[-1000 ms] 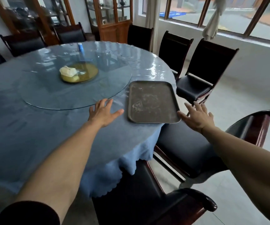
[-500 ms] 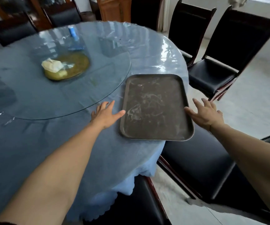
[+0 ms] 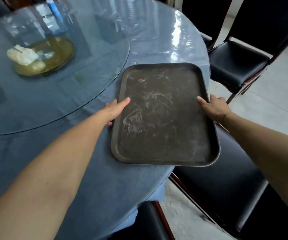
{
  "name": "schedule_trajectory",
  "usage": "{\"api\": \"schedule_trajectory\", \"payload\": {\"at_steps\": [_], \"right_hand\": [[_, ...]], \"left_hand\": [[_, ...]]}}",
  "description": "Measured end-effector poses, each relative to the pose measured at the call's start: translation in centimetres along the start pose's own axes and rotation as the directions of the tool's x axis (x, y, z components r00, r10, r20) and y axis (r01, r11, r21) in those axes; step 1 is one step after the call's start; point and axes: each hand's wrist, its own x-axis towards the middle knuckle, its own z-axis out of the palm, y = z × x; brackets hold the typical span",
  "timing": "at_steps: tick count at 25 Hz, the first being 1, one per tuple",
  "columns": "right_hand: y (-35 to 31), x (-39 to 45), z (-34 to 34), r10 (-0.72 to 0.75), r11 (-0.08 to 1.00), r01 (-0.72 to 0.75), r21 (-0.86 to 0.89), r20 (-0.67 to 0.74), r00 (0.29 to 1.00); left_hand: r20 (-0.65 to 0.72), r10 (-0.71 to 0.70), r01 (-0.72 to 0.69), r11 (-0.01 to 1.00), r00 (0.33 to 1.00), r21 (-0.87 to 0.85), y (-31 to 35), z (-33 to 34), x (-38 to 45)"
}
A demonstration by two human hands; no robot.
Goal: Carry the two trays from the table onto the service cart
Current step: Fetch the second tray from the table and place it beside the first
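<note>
A dark brown rectangular tray, scuffed with pale marks, lies at the right edge of the round table covered in blue cloth; its near right corner overhangs the edge. My left hand grips the tray's left rim, thumb on top and fingers tucked under. My right hand holds the right rim the same way. Only one tray shows. No service cart is in view.
A glass turntable fills the table's middle, carrying a yellow dish with white tissue and a blue bottle. Black chairs stand close along the table's right side, another directly under the tray's corner.
Both hands have closed in from beside the tray onto its left and right rims. My head has come nearer and tilted down, so the tray looks larger.
</note>
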Motion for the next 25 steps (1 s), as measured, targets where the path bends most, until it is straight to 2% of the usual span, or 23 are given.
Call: {"api": "schedule_trajectory", "payload": {"at_steps": [3, 6, 9, 12, 15, 18, 25], "right_hand": [[-0.7, 1.4, -0.1, 0.088, 0.985, -0.095, 0.143, 0.053, 0.995], [-1.0, 2.0, -0.2, 0.154, 0.913, -0.223, 0.340, 0.218, 0.964], [-1.2, 1.8, -0.7, 0.175, 0.865, -0.304, 0.400, 0.329, 0.928], [-2.2, 0.8, -1.8, 0.189, 0.814, -0.335, 0.474, 0.329, 0.925], [-3.0, -0.1, -3.1, 0.146, 0.794, -0.273, 0.544, 0.266, 0.953], [-3.4, -2.0, -4.6, 0.178, 0.784, -0.313, 0.537, 0.288, 0.941], [-5.2, -8.6, -7.5, 0.185, 0.786, -0.358, 0.504, 0.360, 0.914]], "left_hand": [[0.069, -0.031, 0.037, 0.995, 0.997, -0.089, 0.7, -0.2, 1.5], [0.143, -0.043, 0.063, 0.987, 0.989, -0.144, 1.3, -0.2, 2.6], [0.178, -0.100, 0.124, 0.984, 0.979, -0.128, 2.1, -0.9, 2.5], [0.199, -0.124, 0.156, 0.976, 0.972, -0.152, 2.9, -1.6, 1.6], [0.214, -0.130, 0.170, 0.970, 0.968, -0.176, 3.3, -2.2, -0.1], [0.240, -0.132, 0.183, 0.962, 0.962, -0.204, 3.4, -3.0, -2.3], [0.203, -0.115, 0.159, 0.963, 0.972, -0.215, 3.0, -7.1, -8.1]]}}
